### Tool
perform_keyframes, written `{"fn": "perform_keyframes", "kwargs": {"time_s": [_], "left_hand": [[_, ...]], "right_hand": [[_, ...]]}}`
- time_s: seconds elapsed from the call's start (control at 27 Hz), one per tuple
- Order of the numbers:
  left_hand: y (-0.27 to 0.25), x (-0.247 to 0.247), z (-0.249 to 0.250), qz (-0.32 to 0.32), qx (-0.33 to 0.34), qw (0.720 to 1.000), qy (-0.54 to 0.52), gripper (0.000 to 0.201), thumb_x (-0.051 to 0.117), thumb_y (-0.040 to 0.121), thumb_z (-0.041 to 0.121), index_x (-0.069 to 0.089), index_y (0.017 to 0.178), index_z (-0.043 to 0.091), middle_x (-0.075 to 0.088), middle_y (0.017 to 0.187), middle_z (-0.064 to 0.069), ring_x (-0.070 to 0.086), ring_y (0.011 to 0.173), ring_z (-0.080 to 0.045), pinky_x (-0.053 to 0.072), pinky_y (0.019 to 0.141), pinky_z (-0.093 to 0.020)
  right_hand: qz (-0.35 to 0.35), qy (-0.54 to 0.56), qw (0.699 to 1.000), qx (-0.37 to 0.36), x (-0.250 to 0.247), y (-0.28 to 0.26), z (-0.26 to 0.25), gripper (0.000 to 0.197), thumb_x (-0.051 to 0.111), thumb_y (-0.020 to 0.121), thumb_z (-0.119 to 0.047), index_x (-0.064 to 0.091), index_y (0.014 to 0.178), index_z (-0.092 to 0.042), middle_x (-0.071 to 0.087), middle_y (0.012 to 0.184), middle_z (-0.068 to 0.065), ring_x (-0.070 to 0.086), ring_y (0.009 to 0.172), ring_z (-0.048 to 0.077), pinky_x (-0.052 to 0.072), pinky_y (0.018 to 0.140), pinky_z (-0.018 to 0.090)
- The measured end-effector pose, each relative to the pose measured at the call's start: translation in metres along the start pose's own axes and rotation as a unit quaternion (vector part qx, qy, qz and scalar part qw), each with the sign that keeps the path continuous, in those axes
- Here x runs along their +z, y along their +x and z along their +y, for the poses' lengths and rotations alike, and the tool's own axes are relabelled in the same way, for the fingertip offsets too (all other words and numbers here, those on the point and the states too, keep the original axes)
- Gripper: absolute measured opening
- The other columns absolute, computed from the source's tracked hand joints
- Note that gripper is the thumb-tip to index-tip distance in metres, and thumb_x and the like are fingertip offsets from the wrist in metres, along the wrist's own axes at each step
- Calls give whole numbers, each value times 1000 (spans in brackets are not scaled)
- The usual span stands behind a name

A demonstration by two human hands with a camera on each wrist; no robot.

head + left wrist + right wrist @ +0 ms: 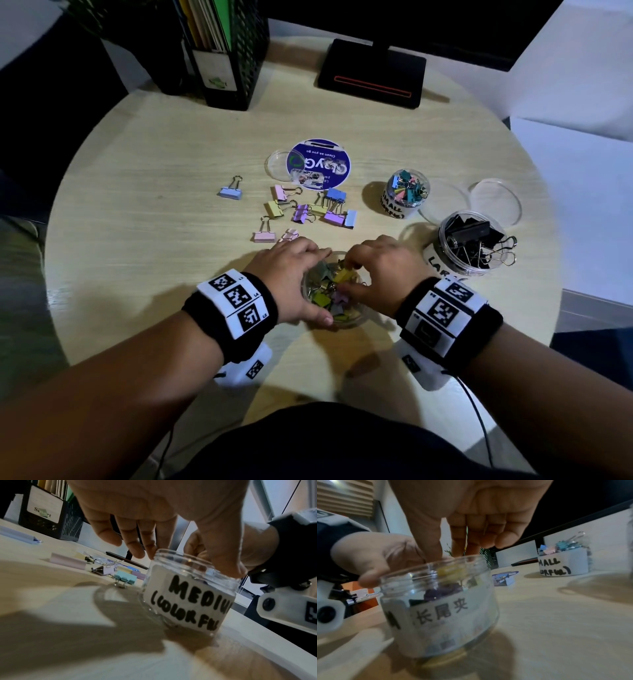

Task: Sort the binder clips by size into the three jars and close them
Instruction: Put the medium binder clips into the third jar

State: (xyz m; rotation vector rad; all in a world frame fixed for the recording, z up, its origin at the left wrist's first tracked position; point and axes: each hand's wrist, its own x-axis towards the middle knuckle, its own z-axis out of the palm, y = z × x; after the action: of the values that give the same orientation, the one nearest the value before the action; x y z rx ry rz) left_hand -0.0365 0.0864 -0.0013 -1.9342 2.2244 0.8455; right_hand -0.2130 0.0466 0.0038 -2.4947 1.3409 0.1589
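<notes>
Medium jar stands open at the near edge of the round worktop, directly below both hands and touching them. Left hand curls round the jar's left wall, thumb on the near rim, holding it steady. Right hand comes in over the mouth from the right, its grip pinching a yellow clip just above the clips already inside; the clip's long axis cannot be told under the fingers. Judgement: the next move is a short drop straight down, then a reach away from the body. Loose medium clips lie scattered beyond the jar toward the worktop centre, most nearer the left hand. Small jar and large jar stand open well to the right, both filled. Clear lids lie behind the large jar; another lid sits by a blue printed disc. Room is dim; a mesh file holder and a monitor base stand at the far edge.
</notes>
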Motion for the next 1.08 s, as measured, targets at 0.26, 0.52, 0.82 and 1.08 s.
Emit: {"fn": "perform_keyframes", "kwargs": {"time_s": [0.26, 0.52, 0.82, 1.08], "left_hand": [[5, -8, -32, 49, -31, 996, -64, 66, 50, 81, 63, 35, 139, 36, 34, 141, 9, 40, 124, -13, 36, 105, -38], [52, -20, -78, -22, -127, 985, 113, 48, 54, 89, 42, 45, 135, 34, 45, 136, -5, 46, 122, -28, 40, 99, -35], [59, -13, -67, -32, -143, 986, 78, 29, 65, 83, 25, 60, 111, 21, 51, 116, -9, 54, 103, -27, 46, 87, -32], [17, -39, -25, 46, -85, 992, -82, 20, 74, 76, 26, 62, 90, 32, 56, 95, 8, 55, 85, -13, 46, 72, -26]], "right_hand": [[-4, 85, 994, 70, 5, -6, 5, 40, 56, 89, -28, 50, 129, -24, 57, 117, 2, 56, 102, 20, 42, 88, 28], [-46, 95, 990, 90, 17, -5, 0, 38, 51, 86, -17, 52, 124, -19, 59, 112, 7, 59, 96, 24, 51, 83, 34], [-86, 72, 990, 88, 23, -2, -8, 43, 45, 87, -12, 49, 129, -19, 54, 116, 10, 57, 102, 30, 46, 80, 31], [-82, 65, 991, 82, 26, -1, -8, 43, 45, 87, -13, 48, 129, -19, 54, 115, 11, 57, 102, 31, 46, 78, 31]]}}
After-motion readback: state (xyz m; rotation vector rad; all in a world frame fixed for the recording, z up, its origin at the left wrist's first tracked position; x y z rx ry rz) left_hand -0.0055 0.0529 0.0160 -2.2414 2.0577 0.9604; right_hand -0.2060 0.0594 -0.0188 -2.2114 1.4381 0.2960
